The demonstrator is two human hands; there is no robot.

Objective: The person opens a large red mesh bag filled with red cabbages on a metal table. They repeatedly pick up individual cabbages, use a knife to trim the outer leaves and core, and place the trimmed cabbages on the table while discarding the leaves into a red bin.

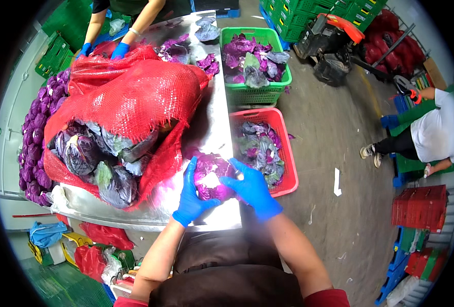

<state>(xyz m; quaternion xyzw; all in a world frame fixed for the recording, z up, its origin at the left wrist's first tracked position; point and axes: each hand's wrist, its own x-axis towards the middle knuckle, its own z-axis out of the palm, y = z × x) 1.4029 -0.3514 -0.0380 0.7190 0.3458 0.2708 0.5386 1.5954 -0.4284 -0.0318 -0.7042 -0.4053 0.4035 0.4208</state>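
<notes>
A trimmed red cabbage (213,174) with its pale stem end up sits between my two blue-gloved hands at the near corner of the steel table (211,126). My left hand (192,197) cups its left side. My right hand (253,188) holds its right side, thumb and fingertips against the leaves. Something small and pale shows between that thumb and forefinger; I cannot tell what it is. To the left, a red mesh sack (134,96) lies on its side, with untrimmed red cabbages (83,153) showing at its torn mouth.
Trimmed cabbages (35,142) are piled along the table's left side. Beside the right edge stand a red crate (290,169) and a green crate (250,92) holding loose leaves. A co-worker's gloved hands (120,50) are behind the sack. Another person (434,130) stands at far right, near a pallet jack (326,46).
</notes>
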